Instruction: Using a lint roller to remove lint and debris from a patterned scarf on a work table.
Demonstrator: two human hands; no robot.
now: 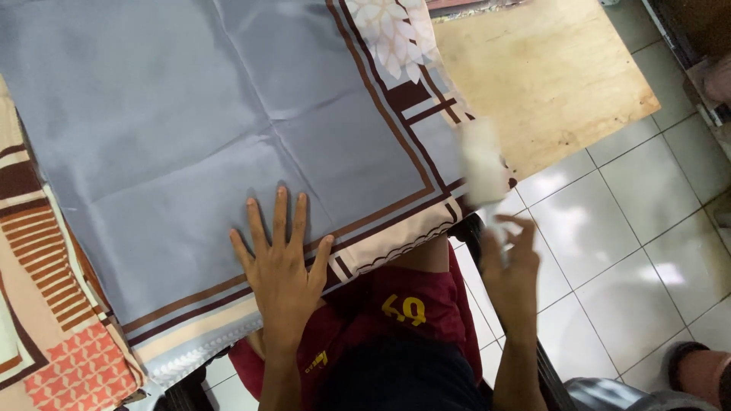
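Note:
A grey satin cloth with brown and cream border stripes and a white flower print at one corner lies spread over a table. My left hand rests flat on it near the front border, fingers spread. My right hand is raised beside the cloth's right corner, gripping a blurred white object, which could be a bottle or a block; I cannot tell which.
A bare plywood board lies beyond the cloth at the right. More patterned orange and brown cloth hangs at the left. White floor tiles lie to the right, with another person's foot at the bottom right.

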